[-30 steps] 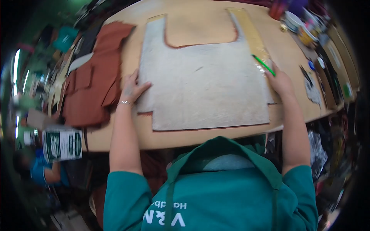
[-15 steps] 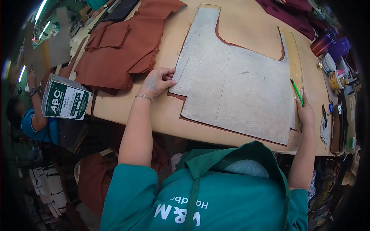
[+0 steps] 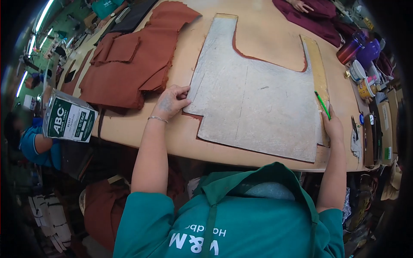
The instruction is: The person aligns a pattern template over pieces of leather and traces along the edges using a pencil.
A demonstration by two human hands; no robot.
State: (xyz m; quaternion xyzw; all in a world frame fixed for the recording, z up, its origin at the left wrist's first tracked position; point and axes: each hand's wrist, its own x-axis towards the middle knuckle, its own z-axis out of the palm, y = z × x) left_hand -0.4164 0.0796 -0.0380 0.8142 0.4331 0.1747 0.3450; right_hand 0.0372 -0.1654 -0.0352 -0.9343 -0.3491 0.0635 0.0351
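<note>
A large greyish-white pattern board (image 3: 254, 103) lies flat on the table, with reddish-brown material (image 3: 241, 52) showing along its edges. My left hand (image 3: 172, 102) has thumb and fingers closed at the board's left edge. On the opposite side my right hand (image 3: 333, 125) is closed around a green pen (image 3: 322, 105), its upper end pointing away from me. That hand rests against a yellowish strip (image 3: 316, 64) at the board's right side. My right fingertips are partly hidden.
Reddish-brown fabric pieces (image 3: 159, 47) lie to the left, near a metal cement can (image 3: 69, 117). Tubs (image 3: 366, 88), a red tumbler (image 3: 349, 49) and scissors (image 3: 354, 128) stand or lie at right. Another person's hand (image 3: 300, 5) rests on maroon fabric (image 3: 297, 19) across the table (image 3: 271, 36).
The view has shifted slightly, so the board and both hands appear a little lower and further left. Both hands keep their places on the board's sides. More of the far person's hand shows.
</note>
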